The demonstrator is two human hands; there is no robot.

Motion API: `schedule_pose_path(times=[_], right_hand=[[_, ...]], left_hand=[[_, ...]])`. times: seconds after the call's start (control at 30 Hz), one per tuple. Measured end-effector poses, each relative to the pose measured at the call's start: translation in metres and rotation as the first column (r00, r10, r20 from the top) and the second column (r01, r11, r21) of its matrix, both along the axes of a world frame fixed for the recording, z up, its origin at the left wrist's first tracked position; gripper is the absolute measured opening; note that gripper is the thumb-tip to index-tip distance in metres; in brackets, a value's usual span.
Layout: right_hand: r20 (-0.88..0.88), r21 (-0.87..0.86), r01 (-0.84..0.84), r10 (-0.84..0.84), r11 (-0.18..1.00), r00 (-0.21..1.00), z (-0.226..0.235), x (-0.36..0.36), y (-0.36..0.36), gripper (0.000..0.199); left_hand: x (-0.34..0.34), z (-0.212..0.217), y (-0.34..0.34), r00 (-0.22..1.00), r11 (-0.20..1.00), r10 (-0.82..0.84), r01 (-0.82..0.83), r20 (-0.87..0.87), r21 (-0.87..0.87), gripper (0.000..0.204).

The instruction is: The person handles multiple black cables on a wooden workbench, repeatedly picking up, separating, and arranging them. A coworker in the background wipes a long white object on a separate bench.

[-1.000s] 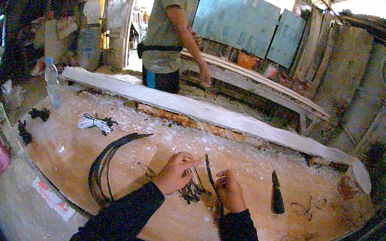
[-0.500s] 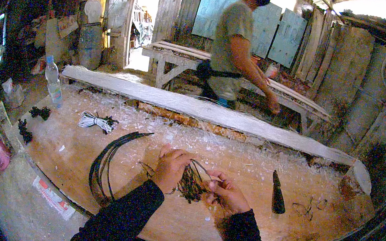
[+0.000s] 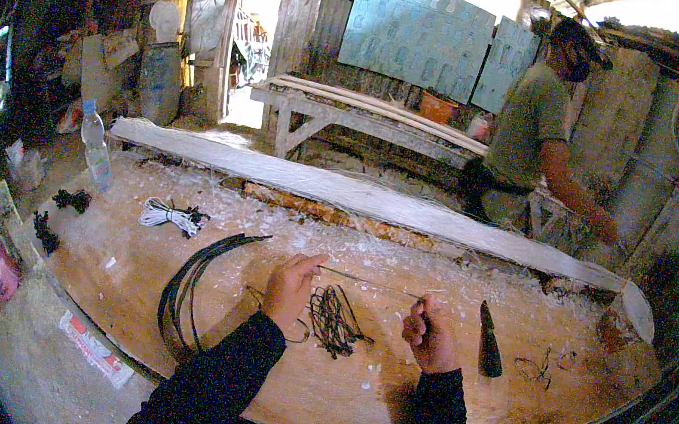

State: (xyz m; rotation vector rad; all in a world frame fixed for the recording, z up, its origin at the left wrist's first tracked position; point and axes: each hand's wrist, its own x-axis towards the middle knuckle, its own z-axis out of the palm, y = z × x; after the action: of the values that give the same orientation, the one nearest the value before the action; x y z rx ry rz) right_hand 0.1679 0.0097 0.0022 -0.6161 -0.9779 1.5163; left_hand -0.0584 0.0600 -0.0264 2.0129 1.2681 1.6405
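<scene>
L hand [image 3: 288, 290], R hand [image 3: 432, 338]: fingers pinched on 1 thin strand [image 3: 373, 283], R tips part-hidden; 1 dark cord bundle [image 3: 335, 320], cord qty. unclear

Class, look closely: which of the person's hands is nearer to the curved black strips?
Left. The left hand is to the right of the curved black strips, apart from them; the right hand is farther right, past the dark cord bundle.
</scene>
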Motion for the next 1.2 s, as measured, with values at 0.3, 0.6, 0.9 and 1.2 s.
schedule_pose_path(times=[0.3, 0.6, 0.9, 1.2], right_hand=[[-0.382, -0.042, 0.103, -0.111, 0.994, 0.917, -0.003, 0.015, 0.008, 0.017], [-0.324, 0.138, 0.205, -0.152, 0.969, 0.934, 0.010, 0.016, 0.000, 0.036], [-0.400, 0.268, 0.251, -0.130, 0.930, 0.907, 0.007, 0.018, 0.004, 0.047], [0.002, 0.115, 0.232, -0.234, 0.966, 0.972, -0.012, 0.004, 0.004, 0.016]], left_hand=[[0.003, -0.003, -0.002, 0.998, 0.998, -0.051, 0.052, 0.025, -0.038, 0.035], [0.003, -0.006, -0.001, 1.000, 0.996, -0.017, 0.016, -0.004, -0.086, 0.031], [0.001, -0.012, 0.003, 0.997, 0.988, -0.024, 0.011, -0.080, -0.153, 0.029], [0.018, -0.025, -0.002, 0.886, 0.785, -0.330, 0.449, 0.324, -0.427, 0.016]])
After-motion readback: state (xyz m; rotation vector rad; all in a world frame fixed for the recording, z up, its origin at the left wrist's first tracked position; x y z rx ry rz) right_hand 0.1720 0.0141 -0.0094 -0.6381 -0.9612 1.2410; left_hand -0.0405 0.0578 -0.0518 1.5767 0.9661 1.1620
